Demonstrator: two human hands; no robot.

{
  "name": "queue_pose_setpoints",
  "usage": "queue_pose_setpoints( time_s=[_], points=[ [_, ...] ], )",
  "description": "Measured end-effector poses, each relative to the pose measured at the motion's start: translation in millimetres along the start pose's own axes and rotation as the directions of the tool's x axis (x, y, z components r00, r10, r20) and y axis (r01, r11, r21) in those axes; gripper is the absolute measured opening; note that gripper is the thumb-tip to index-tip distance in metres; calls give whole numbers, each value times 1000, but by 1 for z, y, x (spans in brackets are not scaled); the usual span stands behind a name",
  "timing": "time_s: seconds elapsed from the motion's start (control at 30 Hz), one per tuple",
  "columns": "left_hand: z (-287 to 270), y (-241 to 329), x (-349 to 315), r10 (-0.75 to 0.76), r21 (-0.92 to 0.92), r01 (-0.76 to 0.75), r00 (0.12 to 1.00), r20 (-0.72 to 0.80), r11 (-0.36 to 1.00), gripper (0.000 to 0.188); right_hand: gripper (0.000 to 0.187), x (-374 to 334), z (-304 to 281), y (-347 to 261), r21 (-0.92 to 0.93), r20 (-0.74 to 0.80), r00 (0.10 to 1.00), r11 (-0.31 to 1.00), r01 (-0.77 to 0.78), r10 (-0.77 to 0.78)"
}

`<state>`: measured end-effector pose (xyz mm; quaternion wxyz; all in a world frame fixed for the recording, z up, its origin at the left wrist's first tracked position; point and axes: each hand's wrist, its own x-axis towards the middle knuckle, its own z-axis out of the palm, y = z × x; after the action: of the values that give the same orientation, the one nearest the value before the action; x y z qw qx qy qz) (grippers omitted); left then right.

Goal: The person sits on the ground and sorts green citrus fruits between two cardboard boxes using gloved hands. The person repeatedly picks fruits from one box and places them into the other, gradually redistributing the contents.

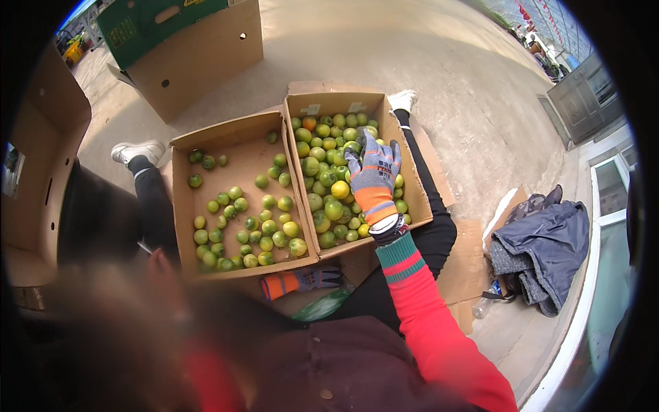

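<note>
My right hand [375, 172], in a grey and orange work glove, rests over the right cardboard box [414, 199]. Its fingers are spread, touching or just above the heaped green tomatoes [334, 209], some of them yellowish. Bare and badly blurred, my left hand [168, 278] is raised close at the lower left. Beside its fingertip shows a thin white stick [144, 247] like a cigarette; the other fingers are hidden or smeared. The left cardboard box [195, 161] holds fewer green tomatoes [266, 244], loosely scattered. A second glove [302, 280] lies in front of the boxes.
My outstretched legs [434, 206] flank the boxes. A green and brown carton [199, 62] stands behind, and another carton [58, 110] at far left. On the right lie a dark jacket [542, 247] and a plastic bottle [486, 302], beside a white-framed window [609, 185]. Green plastic [322, 305] lies near me.
</note>
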<state>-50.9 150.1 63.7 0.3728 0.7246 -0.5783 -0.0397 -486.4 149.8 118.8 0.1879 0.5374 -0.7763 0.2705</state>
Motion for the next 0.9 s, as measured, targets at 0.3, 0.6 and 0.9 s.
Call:
queue_pose_setpoints(
  time_s=[0.3, 0.6, 0.9],
  points=[
    [-5, 7, -2, 15, -27, -15, 1000, -5, 1000, 20, 43, -9, 55, 94, -359, 364, 926, 932, 46, 94],
    [-5, 10, 3, 6, -91, -15, 995, -98, 996, 16, 41, -5, 20, 27, 80, -3, 1000, 997, 19, -19],
    [-2, 9, 1, -59, -144, 46, 995, -86, 988, 15, 39, -80, 6, -178, 584, 658, 297, 718, 378, -692]
  ],
)
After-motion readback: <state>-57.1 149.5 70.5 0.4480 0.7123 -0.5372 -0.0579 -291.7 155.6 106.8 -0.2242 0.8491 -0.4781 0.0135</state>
